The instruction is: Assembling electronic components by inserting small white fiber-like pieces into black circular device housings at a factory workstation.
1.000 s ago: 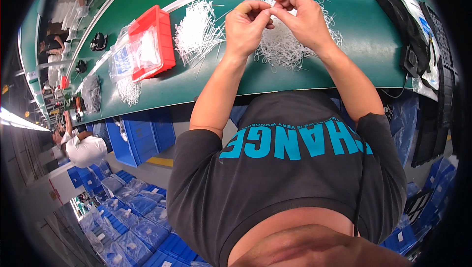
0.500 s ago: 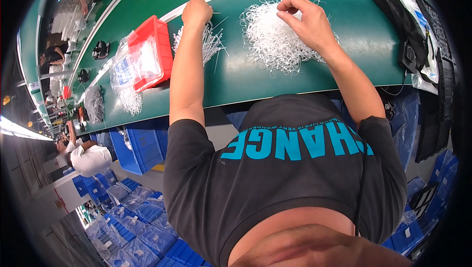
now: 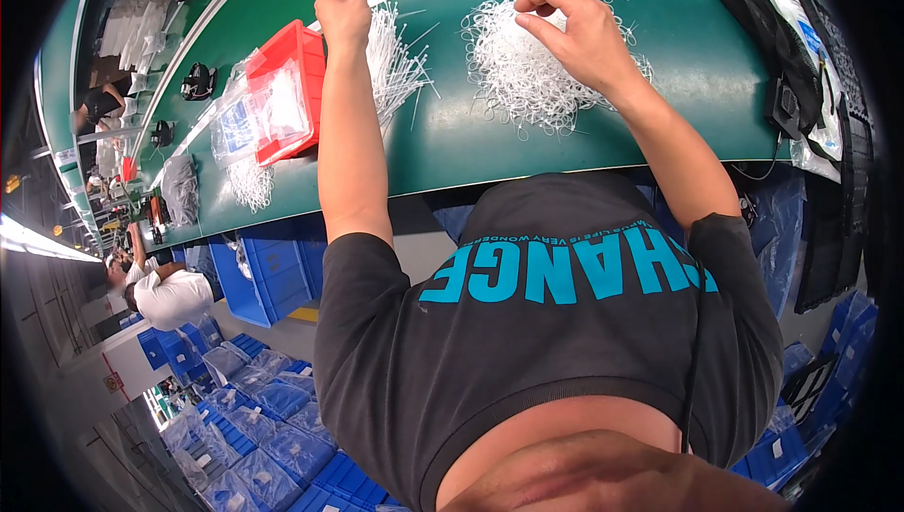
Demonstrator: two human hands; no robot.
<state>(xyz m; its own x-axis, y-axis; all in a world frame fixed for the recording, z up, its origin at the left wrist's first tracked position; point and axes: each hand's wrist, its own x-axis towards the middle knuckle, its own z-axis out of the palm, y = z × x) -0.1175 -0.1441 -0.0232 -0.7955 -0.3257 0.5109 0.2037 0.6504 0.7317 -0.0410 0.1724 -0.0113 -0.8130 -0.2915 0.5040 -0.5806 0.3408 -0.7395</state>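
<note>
From the head view, take the tangled heap of white loops (image 3: 537,69) on the green bench (image 3: 678,88) as your landmark. Your right hand (image 3: 579,32) rests on top of that heap, thumb and forefinger pinched narrowly together at its far edge; whether a loop is caught between them is too small to tell. Your left hand (image 3: 344,5) is well to the left of the heap, closed in a fist at the far end of the bundle of straight white ties (image 3: 395,55); it seems to clasp something thin, but you cannot see what.

What has changed: a second ago both your hands met over the heap, working one small piece between the fingertips. Half a second ago the left hand had already swung out to the ties, and it is there now, while the right has dropped back onto the heap. That reads as one piece finished and set aside to the left of the heap, with the right hand picking out another.

Further left of the heap, beyond the ties, a red tray (image 3: 287,88) holds clear plastic bags (image 3: 254,112). To the right of the heap lies black gear (image 3: 772,41).
</note>
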